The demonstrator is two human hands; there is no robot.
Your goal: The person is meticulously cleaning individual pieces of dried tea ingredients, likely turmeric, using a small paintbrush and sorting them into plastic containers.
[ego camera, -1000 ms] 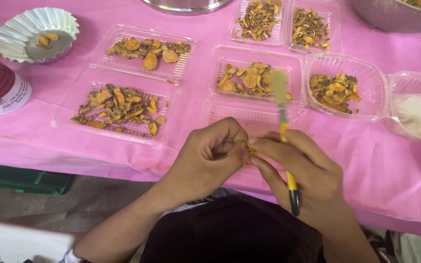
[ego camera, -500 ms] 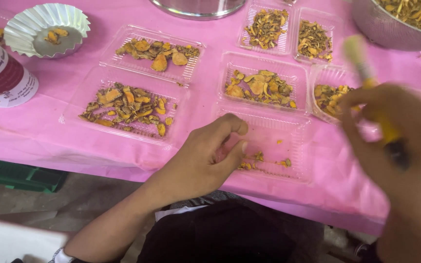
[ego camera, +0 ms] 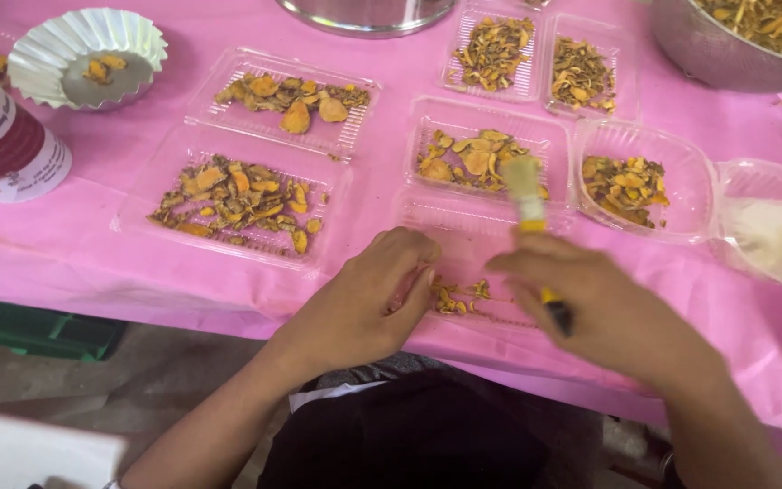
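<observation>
The right hand [ego camera: 617,312] grips a small brush [ego camera: 536,237]; the left hand [ego camera: 368,299], loosely curled, rests on the nearest clear tray [ego camera: 491,222] (few orange pieces [ego camera: 459,294] inside, neighbouring trays fuller).

Both arms are bare, with no sleeves down to the left hand [ego camera: 364,303] and right hand [ego camera: 604,308]. The person wears dark clothes [ego camera: 427,435] below.

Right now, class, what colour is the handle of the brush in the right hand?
Yellow, with a dark end; the brush shows in the head view.
</observation>
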